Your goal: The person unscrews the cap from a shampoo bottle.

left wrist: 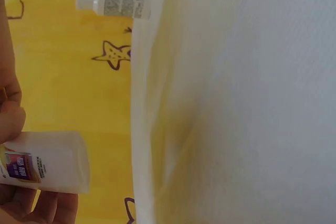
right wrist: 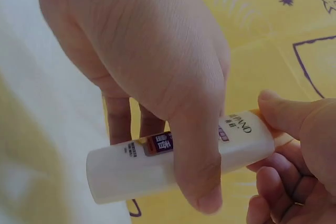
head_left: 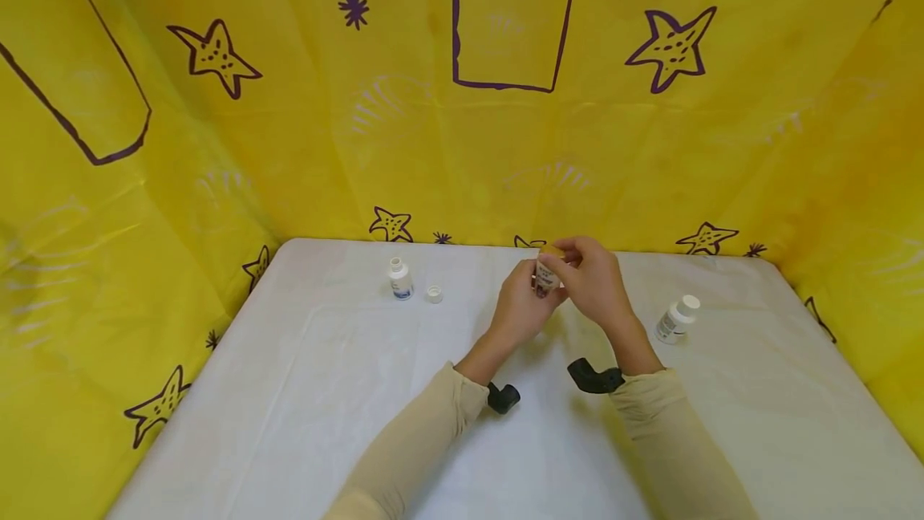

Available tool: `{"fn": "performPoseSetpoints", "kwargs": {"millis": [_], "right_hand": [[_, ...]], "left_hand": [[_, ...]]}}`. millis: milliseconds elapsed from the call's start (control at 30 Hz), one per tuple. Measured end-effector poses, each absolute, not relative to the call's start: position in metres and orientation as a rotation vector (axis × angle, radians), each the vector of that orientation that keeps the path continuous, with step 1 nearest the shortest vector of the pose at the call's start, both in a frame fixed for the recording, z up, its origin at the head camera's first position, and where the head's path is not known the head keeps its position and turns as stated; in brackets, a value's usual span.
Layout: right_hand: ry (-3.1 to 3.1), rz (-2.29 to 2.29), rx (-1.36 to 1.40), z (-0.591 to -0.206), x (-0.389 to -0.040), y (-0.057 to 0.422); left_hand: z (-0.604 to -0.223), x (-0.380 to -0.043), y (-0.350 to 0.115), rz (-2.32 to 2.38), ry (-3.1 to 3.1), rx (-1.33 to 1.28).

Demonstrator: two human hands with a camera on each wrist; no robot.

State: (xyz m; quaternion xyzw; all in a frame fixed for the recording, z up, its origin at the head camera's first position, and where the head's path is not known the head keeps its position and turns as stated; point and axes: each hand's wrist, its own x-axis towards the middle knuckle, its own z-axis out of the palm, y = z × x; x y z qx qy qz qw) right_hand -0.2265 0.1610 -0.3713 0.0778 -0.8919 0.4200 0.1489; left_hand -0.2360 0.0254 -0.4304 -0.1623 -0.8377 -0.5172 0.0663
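My left hand (head_left: 521,305) grips a white lotion bottle (right wrist: 131,171) round its body, with the thumb across the front in the right wrist view. Printed on the bottle is a dark purple and orange label. My right hand (head_left: 596,283) pinches the yellow cap (head_left: 552,251) at the bottle's end, its thumb lying along the cap's edge. Both hands are held above the far part of the table. In the left wrist view the bottle's bare white end (left wrist: 73,161) shows, with left-hand fingers (left wrist: 47,205) behind it. Most of the cap is hidden by the right fingers.
On the left stands a small white bottle (head_left: 400,281) with its neck uncovered, a white cap (head_left: 434,294) lying beside it. A capped white bottle (head_left: 671,326) stands on the right. Yellow cloth walls (head_left: 433,151) surround the white-covered table (head_left: 346,392) at back and sides.
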Motion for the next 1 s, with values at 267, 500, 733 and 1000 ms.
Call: {"fn": "performPoseSetpoints", "kwargs": {"millis": [267,500,733,1000], "right_hand": [[-2.561,1.271,0.214,-0.373,-0.219,0.154],[-2.512,1.316,0.278,-0.373,-0.216,0.148],[-2.513,1.356,0.293,-0.375,-0.213,0.150],[-2.480,1.390,0.304,-0.372,-0.208,0.155]], "left_hand": [[-0.427,-0.228,0.013,-1.494,-2.486,-0.481],[-0.427,-0.226,0.008,-1.503,-2.452,-0.452],[-0.429,-0.226,0.007,-1.559,-2.445,-0.460],[-0.425,-0.227,0.004,-1.629,-2.468,-0.519]]}}
